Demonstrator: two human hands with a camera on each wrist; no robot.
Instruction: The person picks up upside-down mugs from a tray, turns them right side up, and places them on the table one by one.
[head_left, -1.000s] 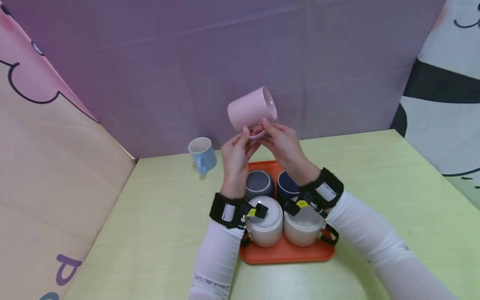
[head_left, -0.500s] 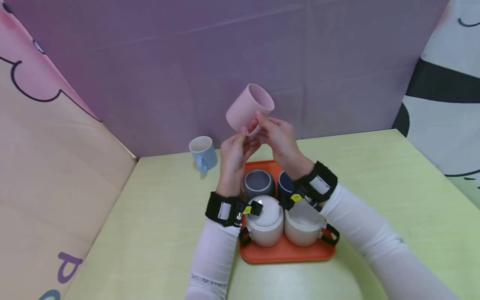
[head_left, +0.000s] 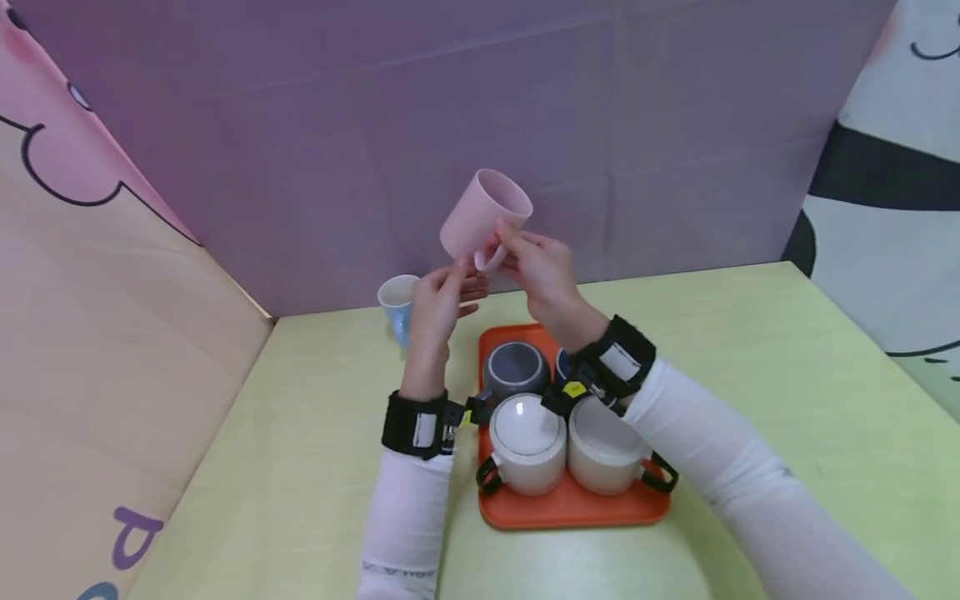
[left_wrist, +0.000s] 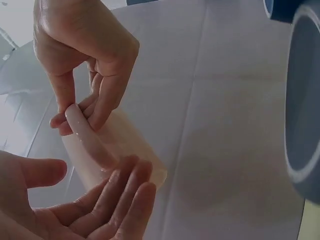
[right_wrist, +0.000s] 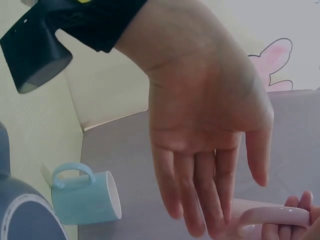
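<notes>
A pink mug (head_left: 480,215) hangs tilted in the air above the table, mouth up and to the right. My right hand (head_left: 504,246) pinches its handle (right_wrist: 270,216) between thumb and fingers. In the left wrist view the right hand (left_wrist: 85,50) holds the pink mug (left_wrist: 120,145) from above. My left hand (head_left: 452,289) is open just below and left of the mug, fingers straight. Its palm (left_wrist: 75,215) faces the mug's base, and I cannot tell whether the fingers touch it.
An orange tray (head_left: 570,508) on the yellow-green table carries two white mugs (head_left: 527,446), a grey mug (head_left: 515,367) and a dark blue mug partly behind my right wrist. A light blue mug (head_left: 396,300) stands on the table at the back left, near the purple wall.
My left hand has let go of the pink mug, opened and dropped down to the left. The right hand alone now holds the mug, which has shifted slightly left and turned more upright.
</notes>
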